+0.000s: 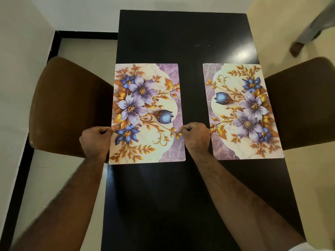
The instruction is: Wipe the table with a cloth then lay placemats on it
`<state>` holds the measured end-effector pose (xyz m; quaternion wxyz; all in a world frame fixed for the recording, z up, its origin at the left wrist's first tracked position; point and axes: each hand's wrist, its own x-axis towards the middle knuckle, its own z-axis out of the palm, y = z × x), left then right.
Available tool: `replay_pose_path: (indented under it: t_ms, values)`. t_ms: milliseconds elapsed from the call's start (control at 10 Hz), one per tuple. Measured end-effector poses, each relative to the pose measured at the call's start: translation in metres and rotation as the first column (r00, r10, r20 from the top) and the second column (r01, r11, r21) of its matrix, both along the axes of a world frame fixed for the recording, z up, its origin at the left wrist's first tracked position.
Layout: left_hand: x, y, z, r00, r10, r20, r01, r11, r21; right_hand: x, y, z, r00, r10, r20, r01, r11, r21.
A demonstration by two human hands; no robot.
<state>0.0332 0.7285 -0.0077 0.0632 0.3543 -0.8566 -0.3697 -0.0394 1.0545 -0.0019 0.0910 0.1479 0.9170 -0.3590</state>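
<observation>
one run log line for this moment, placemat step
phase: laying placemats | left hand: pinching left placemat left edge | right hand: pinching its right edge | right placemat: flat on table, untouched | cloth: not in view

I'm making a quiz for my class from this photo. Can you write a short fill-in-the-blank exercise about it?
1. The number of placemats on the table is ____.
2. Both hands grip the ____ placemat.
3. A brown ____ stands at each long side of the table.
4. The right placemat is touched by ____ hand.

Missing words: two; left; chair; neither
</observation>
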Motion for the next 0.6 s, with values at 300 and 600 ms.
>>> replay_pose_path:
  t_ms: [300,600]
  values:
    - [-0.002,0.002,0.001,0.999,0.040,0.014,-0.040,0.999,0.031,0.000,-0.002,0.006,1.000,-0.012,0.011,0.012,0.999,0.032]
    - [0.048,0.031,0.060,0.986,0.117,-0.118,-0.102,0.987,0.122,0.050,0.036,0.069,0.987,0.110,0.114,-0.100,0.991,-0.089]
